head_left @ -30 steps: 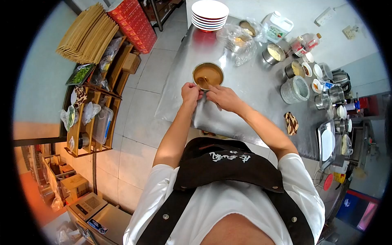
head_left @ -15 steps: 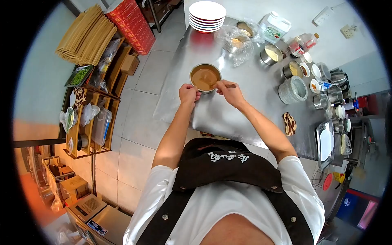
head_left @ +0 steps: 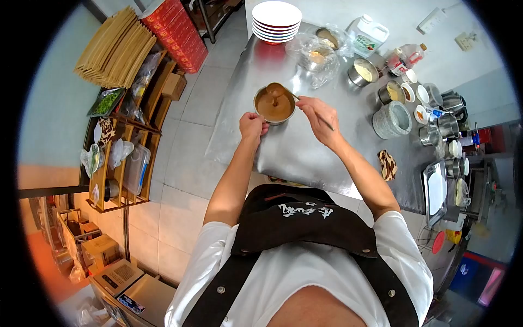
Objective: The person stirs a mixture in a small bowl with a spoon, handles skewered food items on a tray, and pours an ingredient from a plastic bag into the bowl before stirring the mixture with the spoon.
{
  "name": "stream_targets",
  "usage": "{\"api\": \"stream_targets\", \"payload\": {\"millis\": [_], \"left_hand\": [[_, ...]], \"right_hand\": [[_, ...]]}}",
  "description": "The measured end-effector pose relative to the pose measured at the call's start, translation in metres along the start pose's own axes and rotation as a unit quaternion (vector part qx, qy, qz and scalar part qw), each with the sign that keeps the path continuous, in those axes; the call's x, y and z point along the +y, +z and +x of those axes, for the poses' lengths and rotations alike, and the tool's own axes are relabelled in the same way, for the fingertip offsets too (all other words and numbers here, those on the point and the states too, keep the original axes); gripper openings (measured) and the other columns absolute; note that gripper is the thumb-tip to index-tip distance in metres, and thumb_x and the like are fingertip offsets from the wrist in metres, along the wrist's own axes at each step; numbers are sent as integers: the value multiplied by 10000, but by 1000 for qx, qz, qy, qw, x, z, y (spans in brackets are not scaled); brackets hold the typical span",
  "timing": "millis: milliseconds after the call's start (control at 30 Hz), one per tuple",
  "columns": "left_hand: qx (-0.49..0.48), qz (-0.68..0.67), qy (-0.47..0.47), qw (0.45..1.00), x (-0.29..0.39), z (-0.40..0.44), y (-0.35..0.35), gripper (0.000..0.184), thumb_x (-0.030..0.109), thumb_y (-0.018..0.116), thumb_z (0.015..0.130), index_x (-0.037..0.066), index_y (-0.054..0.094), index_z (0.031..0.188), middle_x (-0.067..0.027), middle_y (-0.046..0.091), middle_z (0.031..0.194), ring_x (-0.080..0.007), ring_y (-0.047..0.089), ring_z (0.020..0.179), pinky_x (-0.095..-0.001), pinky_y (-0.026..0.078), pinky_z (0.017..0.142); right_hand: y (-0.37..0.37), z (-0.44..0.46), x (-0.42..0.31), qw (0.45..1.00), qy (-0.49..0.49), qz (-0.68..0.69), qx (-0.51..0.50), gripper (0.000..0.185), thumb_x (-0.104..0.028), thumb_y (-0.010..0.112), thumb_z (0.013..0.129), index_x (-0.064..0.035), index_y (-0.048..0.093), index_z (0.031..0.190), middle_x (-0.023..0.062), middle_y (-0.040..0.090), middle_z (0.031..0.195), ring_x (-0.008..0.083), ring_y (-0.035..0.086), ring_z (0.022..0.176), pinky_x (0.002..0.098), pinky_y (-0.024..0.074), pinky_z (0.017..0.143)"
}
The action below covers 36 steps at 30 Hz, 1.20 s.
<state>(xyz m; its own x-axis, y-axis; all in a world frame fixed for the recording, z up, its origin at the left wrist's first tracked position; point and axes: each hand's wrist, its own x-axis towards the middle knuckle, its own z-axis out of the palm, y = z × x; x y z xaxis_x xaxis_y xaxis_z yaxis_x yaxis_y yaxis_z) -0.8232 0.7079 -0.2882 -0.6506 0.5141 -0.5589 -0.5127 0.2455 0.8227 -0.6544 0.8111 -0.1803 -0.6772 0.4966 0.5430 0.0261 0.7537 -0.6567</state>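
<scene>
A round metal bowl [head_left: 256, 111] of smooth brown sauce [head_left: 277, 113] stands on the steel table. My left hand [head_left: 252, 126] grips the bowl's near left rim, fingers closed on it. In my right hand [head_left: 320, 120] is the handle of a spoon [head_left: 275, 91], its grip end sticking out below my fingers. The spoon's bowl, coated in brown sauce, is raised over the far side of the metal bowl, and some sauce drips from it back into the rest.
Stacked plates [head_left: 277, 20] and a plastic bag [head_left: 320, 61] sit at the table's far end. Along the right stand a pot of pale powder [head_left: 363, 72], a stone mortar [head_left: 392, 120], a patterned cloth [head_left: 387, 165] and a tray [head_left: 435, 193]. A wooden shelf [head_left: 143, 163] is at left.
My right hand has moved up and right, lifting the spoon out of the sauce so its bowl now shows above it. My left hand stays on the rim.
</scene>
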Motion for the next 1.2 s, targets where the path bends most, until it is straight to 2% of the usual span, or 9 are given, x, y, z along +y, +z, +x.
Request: {"api": "stream_targets", "payload": {"millis": [67, 367, 500, 600, 800, 1000, 1067, 1133, 1200], "left_hand": [[-1, 0, -2, 1000, -1, 1, -1, 112, 40, 580, 821, 56, 478, 863, -71, 592, 724, -150, 598, 567, -253, 496, 460], [1, -3, -7, 1000, -2, 1, -1, 106, 54, 588, 832, 63, 490, 872, -70, 595, 740, -149, 600, 569, -261, 505, 460], [8, 3, -2, 1000, -1, 0, -1, 102, 53, 587, 833, 62, 495, 876, -66, 594, 734, -149, 600, 562, -264, 505, 457], [8, 8, -4, 1000, -3, 1, -1, 107, 52, 589, 830, 60, 496, 881, -65, 593, 730, -147, 602, 563, -263, 505, 455], [6, 16, 1, 1000, -1, 1, -1, 105, 49, 584, 827, 55, 492, 876, -67, 596, 729, -144, 608, 571, -256, 503, 453], [8, 13, 0, 1000, -2, 2, 0, 112, 33, 588, 814, 53, 490, 863, -62, 591, 722, -143, 608, 568, -253, 501, 449], [10, 11, 0, 1000, -1, 1, 0, 118, 28, 592, 808, 50, 493, 867, -61, 589, 719, -143, 608, 568, -252, 500, 450], [8, 16, 1, 1000, -3, 4, 0, 113, 24, 588, 809, 49, 494, 867, -63, 590, 722, -142, 607, 569, -252, 500, 452], [8, 21, 2, 1000, -2, 5, -2, 111, 22, 586, 810, 49, 494, 865, -65, 590, 723, -142, 607, 570, -251, 500, 453]], "right_hand": [[-9, 1, -12, 992, -101, -75, -9, 122, -90, 610, 828, -30, 630, 933, 155, 650, 925, 269, 635, 815, 344, 520, 691], [16, -33, 1, 931, -176, -204, -247, 190, -240, 629, 810, -81, 545, 873, 114, 577, 1023, 254, 590, 820, 341, 506, 669], [45, -32, 19, 912, -238, -205, -264, 206, -219, 636, 749, -68, 533, 844, 121, 564, 1006, 240, 580, 843, 347, 498, 694], [55, -19, 24, 899, -213, -250, -292, 225, -174, 645, 701, -55, 547, 864, 122, 560, 1012, 242, 576, 866, 332, 496, 712], [41, -7, 41, 884, -186, -301, -307, 175, -176, 616, 784, -68, 543, 900, 114, 573, 1045, 242, 570, 878, 333, 495, 702], [25, -13, 22, 948, 5, -196, -250, 94, -152, 554, 855, -85, 599, 902, 71, 613, 848, 234, 602, 742, 339, 502, 681], [34, -17, 25, 965, 168, -42, -198, 161, -195, 524, 891, -61, 611, 914, 80, 623, 805, 210, 604, 692, 320, 505, 652], [43, -21, 34, 935, 311, 121, -120, 227, -228, 501, 915, -35, 619, 925, 87, 632, 799, 184, 606, 677, 301, 506, 636], [51, -13, 44, 859, 426, 281, -21, 283, -252, 487, 927, -4, 624, 935, 93, 642, 831, 155, 607, 699, 282, 505, 633]]}}
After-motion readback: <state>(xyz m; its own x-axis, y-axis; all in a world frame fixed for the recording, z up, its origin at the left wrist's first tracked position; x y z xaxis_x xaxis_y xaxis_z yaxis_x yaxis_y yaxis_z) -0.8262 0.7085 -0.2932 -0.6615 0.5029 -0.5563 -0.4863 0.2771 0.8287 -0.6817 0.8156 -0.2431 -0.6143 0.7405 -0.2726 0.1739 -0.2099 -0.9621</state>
